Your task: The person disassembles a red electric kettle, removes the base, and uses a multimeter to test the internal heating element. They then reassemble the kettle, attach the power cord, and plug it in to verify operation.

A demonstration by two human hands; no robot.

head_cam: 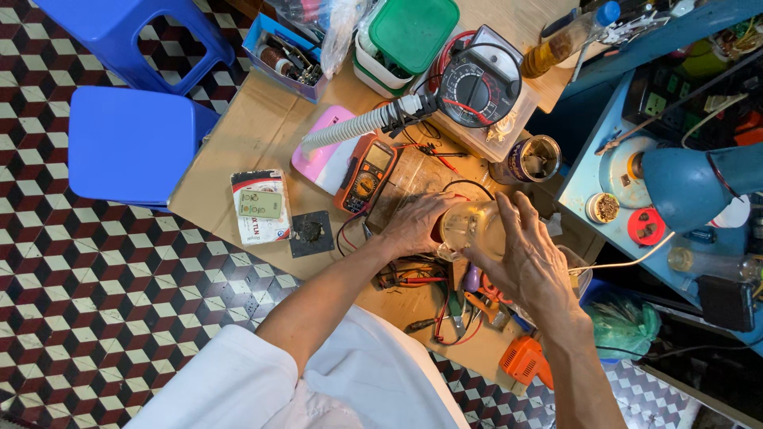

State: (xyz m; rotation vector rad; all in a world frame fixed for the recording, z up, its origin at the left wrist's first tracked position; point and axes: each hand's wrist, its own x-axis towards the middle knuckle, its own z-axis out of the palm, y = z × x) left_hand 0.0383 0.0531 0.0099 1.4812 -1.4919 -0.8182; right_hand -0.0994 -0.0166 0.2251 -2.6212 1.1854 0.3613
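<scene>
A clear yellowish plastic jar (470, 226) sits between both my hands above the cardboard-covered work surface (262, 131). My left hand (413, 224) cups its left side and base. Fingers of my right hand (528, 262) wrap over its right side and top. Just left of my left hand lies an orange digital multimeter (367, 175) with red and black leads. Beneath my wrists lie pliers and red wires (449, 306).
An analog meter (479, 86) stands at the back beside a green-lidded tub (411, 33) and a white flexible hose (358, 127). A tin can (531, 159) stands right of it. Blue stools (131, 143) are at left, a blue lamp (691, 183) at right, an orange tool (526, 361) near the front.
</scene>
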